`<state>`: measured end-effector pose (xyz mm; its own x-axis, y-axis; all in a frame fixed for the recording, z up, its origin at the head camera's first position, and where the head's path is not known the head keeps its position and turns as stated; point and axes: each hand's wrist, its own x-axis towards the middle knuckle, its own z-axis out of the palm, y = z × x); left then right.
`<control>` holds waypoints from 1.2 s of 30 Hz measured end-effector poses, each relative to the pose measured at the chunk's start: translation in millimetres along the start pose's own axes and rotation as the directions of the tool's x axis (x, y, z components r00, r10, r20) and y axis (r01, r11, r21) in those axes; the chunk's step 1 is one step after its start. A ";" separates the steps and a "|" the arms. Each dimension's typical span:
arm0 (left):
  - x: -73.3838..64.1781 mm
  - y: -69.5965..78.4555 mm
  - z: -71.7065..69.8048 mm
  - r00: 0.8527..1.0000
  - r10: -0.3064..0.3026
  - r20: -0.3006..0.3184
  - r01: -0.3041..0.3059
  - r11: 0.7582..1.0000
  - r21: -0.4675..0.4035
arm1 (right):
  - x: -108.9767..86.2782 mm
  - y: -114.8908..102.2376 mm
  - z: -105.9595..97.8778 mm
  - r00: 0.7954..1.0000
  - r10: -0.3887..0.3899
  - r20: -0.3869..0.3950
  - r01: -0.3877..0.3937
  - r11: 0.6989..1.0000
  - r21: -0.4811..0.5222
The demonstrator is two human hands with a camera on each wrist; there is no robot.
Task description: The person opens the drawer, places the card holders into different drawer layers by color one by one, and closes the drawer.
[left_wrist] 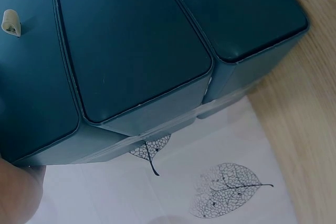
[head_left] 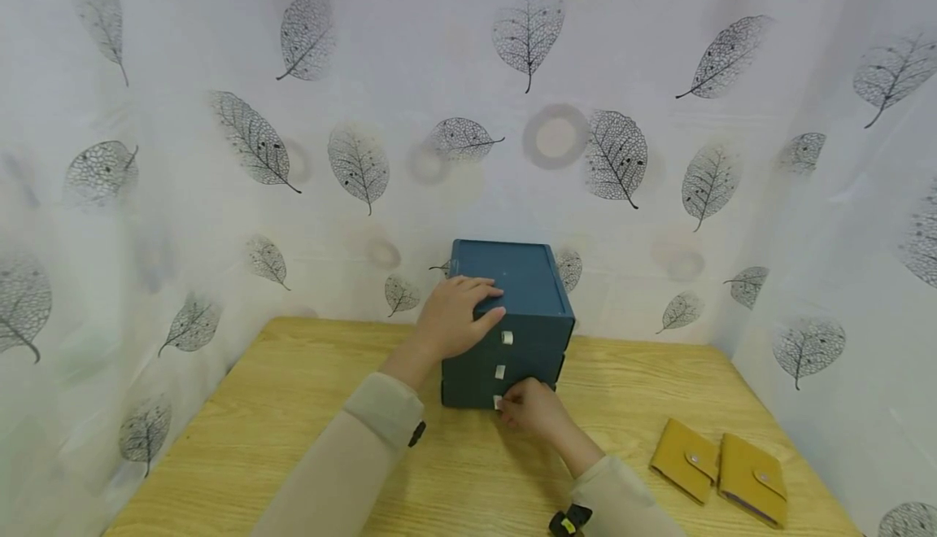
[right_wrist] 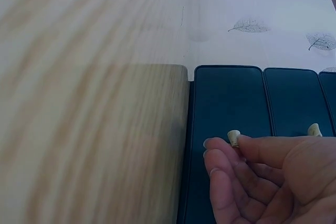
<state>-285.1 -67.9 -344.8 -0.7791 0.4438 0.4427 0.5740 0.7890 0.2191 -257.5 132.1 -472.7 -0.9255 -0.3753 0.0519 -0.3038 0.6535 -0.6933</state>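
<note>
Item 1: dark blue three-drawer desktop organiser, standing upright, its top lying under the left hand and its lowest front just left of and behind the right hand.
Item 2: left hand, spreading loosely; its fingers are resting across the organiser's top near the front edge, its thumb is reaching over the front, and it is bracing rather than grasping.
Item 3: right hand, nearly closing at the fingertips; thumb and fingers are pinching the bottom pull tab, while the palm is holding nothing.
Item 4: middle pull tab and top pull tab, both projecting above the right hand, the top one sitting just below the left thumb.
Handling, by judgement: the casing is looking stiff, smooth and fairly light, so probably sliding unless steadied from above; the cream tabs are seeming soft and small, best taking a fingertip pinch close to the drawer front.
Item 5: two yellow snap-strap cases, left one and right one, lying side by side, well to the right of the right hand.
Item 6: wood-grain table, extending beneath both hands
</note>
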 end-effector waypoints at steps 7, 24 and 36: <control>-0.6 1.3 -0.7 1.000 0.002 -0.007 -0.003 1.000 -0.016 | -1.1 -0.7 -0.9 1.000 -0.016 0.004 0.016 1.000 -0.004; 0.7 -2.0 1.2 1.000 0.004 0.008 -0.004 1.000 -0.001 | -15.9 -14.6 -5.5 0.997 -0.003 0.075 0.003 1.000 0.002; 0.3 -1.6 -0.1 1.000 0.008 0.010 -0.008 1.000 -0.015 | -23.1 -16.4 -5.8 0.995 -0.023 0.094 0.025 0.999 -0.028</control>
<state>-286.1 -69.0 -345.0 -0.7768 0.4543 0.4361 0.5838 0.7792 0.2282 -232.5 133.9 -458.3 -0.8929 -0.4502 -0.0004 -0.3334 0.6618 -0.6715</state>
